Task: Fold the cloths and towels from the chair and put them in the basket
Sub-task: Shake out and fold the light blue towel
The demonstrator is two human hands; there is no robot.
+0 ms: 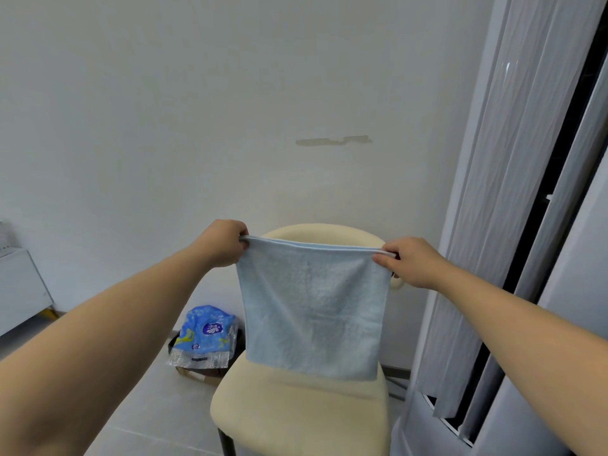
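Blue towel [311,307] held up over the cream chair [296,409].
Left hand [223,243] and right hand [411,261] each pinch a top corner, so it hangs flat, bottom near the seat. Folding looks just begun; next the two corners should meet neatly.

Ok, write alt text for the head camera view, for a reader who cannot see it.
The left hand and the right hand pinch the top corners of a light blue terry towel, holding it spread and hanging in front of a cream padded chair. A crumpled blue plastic pack sits low, left of the chair.
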